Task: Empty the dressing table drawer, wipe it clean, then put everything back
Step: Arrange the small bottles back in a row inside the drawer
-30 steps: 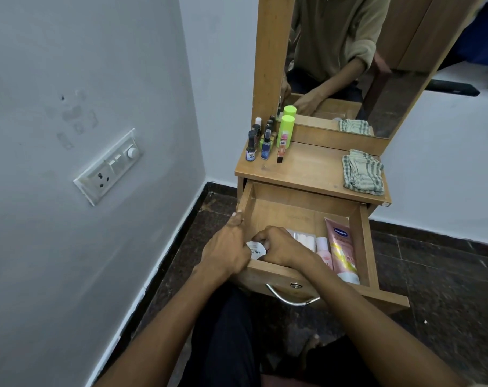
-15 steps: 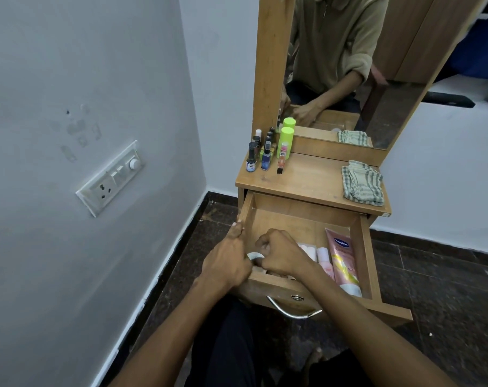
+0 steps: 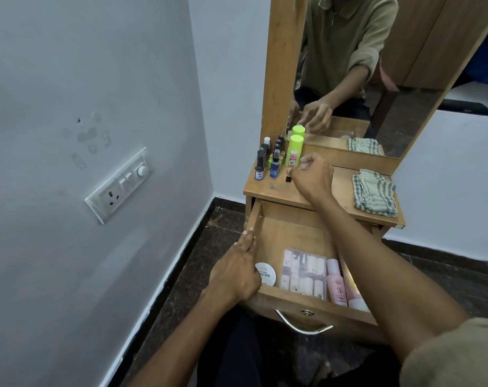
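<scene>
Drawer pulled out at 6 o'clock, jar and tubes inside. My left hand rests flat on its rim – fingers straight. My right hand, at 12 o'clock, pinches a small bottle on the tabletop.

Bare corner, grey walls, dark floor.
On the left wall a white switch panel sits tilted in this wide view, with a socket at its lower end, rocker switches in the middle and a round dial at the upper end. Above the panel, faint patches and a small dark hole mark the paint. The back wall meets the left wall in the corner. Down below, the dark stone floor runs along both walls, edged by a black skirting strip. At the right edge, a dark flat bar stands out against the pale wall.
</scene>
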